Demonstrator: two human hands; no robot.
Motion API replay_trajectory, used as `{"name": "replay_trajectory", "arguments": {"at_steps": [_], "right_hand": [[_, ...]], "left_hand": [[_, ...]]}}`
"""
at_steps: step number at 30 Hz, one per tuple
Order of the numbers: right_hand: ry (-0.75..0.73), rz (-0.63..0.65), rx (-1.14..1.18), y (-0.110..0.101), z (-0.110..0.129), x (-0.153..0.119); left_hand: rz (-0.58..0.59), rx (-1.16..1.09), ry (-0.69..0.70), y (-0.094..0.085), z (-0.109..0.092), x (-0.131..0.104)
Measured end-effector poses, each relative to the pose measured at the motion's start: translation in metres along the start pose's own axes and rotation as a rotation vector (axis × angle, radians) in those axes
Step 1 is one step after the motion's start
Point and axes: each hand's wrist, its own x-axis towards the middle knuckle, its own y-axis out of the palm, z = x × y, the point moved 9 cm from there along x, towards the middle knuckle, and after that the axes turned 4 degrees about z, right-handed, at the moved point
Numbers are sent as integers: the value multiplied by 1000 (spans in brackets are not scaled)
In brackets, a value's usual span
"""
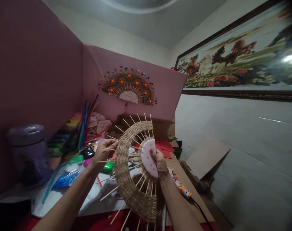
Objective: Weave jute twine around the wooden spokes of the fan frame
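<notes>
A half-round fan of woven tan cord point(123, 170) on thin wooden sticks is held upright above the table, its curved side to the left. My right hand point(159, 160) grips its pale half-circle centre with orange dots point(148, 157), the thumb on the front face. At the fan's left edge, my left hand point(106, 150) has its fingers pinched together around a stick near the woven band. Bare stick ends stick out beyond the band. A finished-looking fan with red flowers and coloured tips point(129, 84) is on the pink board behind.
Bags of coloured clay point(69, 176) and upright coloured strips point(86, 120) lie left of the fan, beside a purple flask point(30, 157). A flower-patterned tool with a black cord point(180, 186) rests on cardboard point(196, 203) at right. Red sheets point(165, 146) lie behind.
</notes>
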Motion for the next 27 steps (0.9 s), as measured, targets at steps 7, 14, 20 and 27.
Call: {"name": "replay_trajectory", "arguments": {"at_steps": [7,14,20,27], "right_hand": [[13,-17,-14,-5,2,1],[-8,-21,1,-6,5,1],[2,-30,32,-12,-3,2],[27,-75,66,-21,-15,4]], "left_hand": [[-40,-38,79,-2,-14,-4],[-10,-137,111,-8,-19,-4],[10,-114,102,-6,-18,-5],[37,-114,106,-2,-20,-5]]}}
